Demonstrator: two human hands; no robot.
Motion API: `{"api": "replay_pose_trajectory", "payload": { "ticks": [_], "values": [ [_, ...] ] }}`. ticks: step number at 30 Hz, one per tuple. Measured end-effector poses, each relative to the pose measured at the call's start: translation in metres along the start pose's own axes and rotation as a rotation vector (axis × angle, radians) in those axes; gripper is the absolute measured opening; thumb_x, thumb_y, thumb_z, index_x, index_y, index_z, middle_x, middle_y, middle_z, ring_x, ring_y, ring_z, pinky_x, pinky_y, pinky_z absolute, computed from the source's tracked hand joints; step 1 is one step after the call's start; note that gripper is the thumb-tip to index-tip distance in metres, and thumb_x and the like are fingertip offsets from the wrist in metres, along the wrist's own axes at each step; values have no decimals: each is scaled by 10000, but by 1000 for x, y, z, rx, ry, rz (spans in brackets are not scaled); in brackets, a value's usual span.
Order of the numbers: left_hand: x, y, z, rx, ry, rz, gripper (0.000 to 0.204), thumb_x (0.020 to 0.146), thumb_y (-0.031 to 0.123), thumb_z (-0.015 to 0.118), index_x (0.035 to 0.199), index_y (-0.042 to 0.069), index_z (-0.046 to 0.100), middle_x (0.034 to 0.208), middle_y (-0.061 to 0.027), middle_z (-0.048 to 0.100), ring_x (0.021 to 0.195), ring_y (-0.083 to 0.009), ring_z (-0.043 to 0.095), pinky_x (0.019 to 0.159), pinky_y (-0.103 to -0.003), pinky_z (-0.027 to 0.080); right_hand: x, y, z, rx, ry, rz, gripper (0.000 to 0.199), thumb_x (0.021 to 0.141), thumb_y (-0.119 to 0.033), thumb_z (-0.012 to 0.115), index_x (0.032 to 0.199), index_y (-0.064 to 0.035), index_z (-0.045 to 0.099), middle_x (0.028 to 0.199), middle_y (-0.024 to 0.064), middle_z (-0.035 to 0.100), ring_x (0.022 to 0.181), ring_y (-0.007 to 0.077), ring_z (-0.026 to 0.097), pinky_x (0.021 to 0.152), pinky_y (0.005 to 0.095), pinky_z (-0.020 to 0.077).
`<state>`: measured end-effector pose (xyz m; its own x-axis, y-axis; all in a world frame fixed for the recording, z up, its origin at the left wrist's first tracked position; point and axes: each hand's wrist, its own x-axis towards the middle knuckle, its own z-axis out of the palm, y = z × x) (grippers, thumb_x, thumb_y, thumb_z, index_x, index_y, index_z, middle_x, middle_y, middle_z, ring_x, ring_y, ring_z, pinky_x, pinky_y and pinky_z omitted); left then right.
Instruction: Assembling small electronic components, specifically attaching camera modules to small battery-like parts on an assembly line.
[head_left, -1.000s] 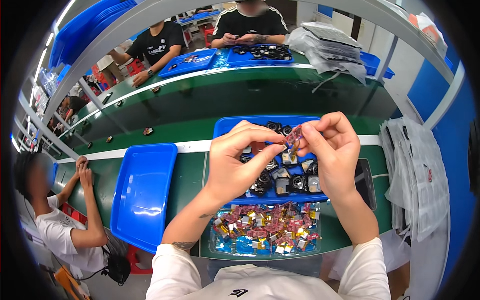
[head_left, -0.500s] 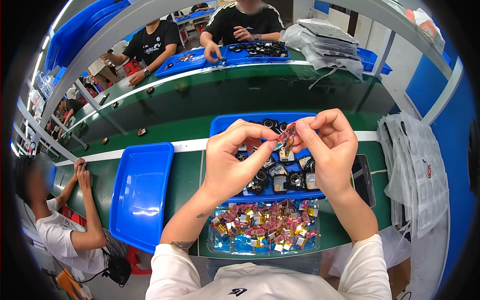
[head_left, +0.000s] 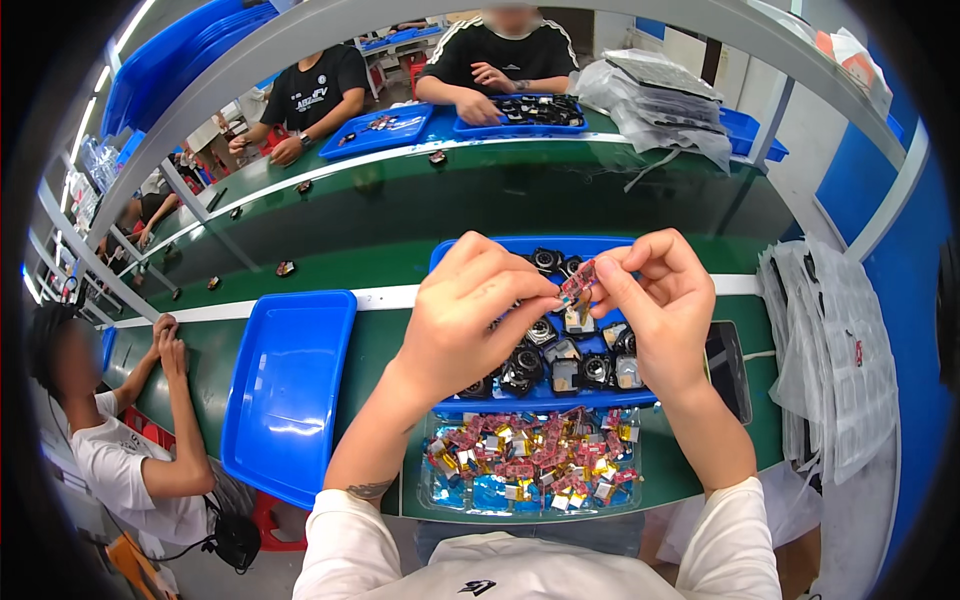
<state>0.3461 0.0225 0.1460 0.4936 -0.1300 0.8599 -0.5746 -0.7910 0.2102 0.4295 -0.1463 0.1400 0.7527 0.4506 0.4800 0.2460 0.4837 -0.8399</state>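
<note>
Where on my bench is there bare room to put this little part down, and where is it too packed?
The blue tray on the left is bare inside. A strip of green bench runs between it and the parts tray. That parts tray is packed with black parts, and the clear tray below is crowded with red and gold pieces. Both hands, left hand and right hand, pinch the small red part.

Bright, even overhead light is filling the scene; glare is shining on the empty blue tray (head_left: pixel 290 385) and green bench (head_left: pixel 480 200). Fisheye distortion is bending edges, corners are going black, faces are blurring.
</note>
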Motion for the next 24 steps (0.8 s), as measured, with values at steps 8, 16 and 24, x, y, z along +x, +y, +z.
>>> {"api": "replay_pose_trajectory", "payload": {
  "ticks": [8,16,24],
  "values": [
    [-11,8,2,-405,-82,-619,97,800,118,725,800,33,679,713,-19,616,603,-74,483,541,-223,361,-9,13,-1,-294,9,-368,209,805,120,642,904,9,495,860,144,671,773,144,655,681,245,536],
    [-5,7,1,-477,-86,-583,152,786,151,746,884,68,666,862,19,656,722,-58,505,620,-220,368,-9,10,3,-215,-35,-217,163,828,66,654,922,21,529,854,126,674,786,145,661,705,263,545],
    [-10,1,2,-554,-110,-614,146,772,123,737,843,39,642,830,-21,658,712,-90,553,634,-241,411,-3,0,-4,-487,-151,-239,77,795,2,708,857,32,673,803,87,677,704,130,662,620,230,528]
  ]
}}
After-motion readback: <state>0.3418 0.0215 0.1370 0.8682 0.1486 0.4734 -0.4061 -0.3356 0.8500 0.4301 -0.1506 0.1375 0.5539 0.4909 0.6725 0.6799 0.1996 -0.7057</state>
